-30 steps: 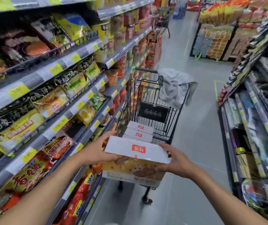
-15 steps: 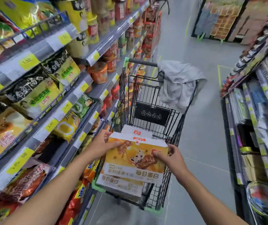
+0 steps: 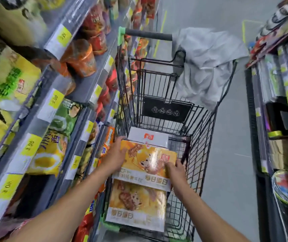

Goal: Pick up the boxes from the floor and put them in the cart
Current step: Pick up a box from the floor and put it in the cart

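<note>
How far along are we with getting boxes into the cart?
Done: two boxes lie in the cart, a near yellow box and a far white-topped box. In hand: the left hand and right hand grip a third box over them. Left: release it; no floor boxes are in view.

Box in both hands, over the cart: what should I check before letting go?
1. Held box inside the cart walls: ok.
2. Left hand and right hand grip opposite edges: ok.
3. Lower box and white box beneath to land on: ok.
4. Held box already resting on them: cannot tell.
5. Grey cloth away from the landing spot, at the handle end: ok.
</note>
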Tool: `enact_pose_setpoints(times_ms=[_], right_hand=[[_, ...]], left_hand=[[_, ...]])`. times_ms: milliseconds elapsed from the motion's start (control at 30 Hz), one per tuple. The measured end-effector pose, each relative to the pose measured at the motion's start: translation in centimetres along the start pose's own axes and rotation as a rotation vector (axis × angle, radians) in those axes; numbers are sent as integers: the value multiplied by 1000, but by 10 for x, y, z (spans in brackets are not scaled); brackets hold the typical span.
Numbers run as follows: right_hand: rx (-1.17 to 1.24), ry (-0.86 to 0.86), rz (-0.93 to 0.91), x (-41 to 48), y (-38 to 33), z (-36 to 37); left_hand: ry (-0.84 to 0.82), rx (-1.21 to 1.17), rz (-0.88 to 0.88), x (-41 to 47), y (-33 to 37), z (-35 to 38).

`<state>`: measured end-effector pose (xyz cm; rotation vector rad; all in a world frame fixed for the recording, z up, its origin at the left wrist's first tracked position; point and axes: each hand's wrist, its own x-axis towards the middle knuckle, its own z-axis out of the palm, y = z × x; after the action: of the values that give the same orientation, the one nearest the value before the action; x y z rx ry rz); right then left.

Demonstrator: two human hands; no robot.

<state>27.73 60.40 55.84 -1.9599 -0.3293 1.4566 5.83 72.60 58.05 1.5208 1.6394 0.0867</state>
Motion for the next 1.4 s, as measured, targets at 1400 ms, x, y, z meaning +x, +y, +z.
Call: enact_pose_setpoints(times_ms=[1400], right_hand=[[-689,146,-693,-25,-97,-13]], left_hand=[[107,87,226,-46,63,-5]])
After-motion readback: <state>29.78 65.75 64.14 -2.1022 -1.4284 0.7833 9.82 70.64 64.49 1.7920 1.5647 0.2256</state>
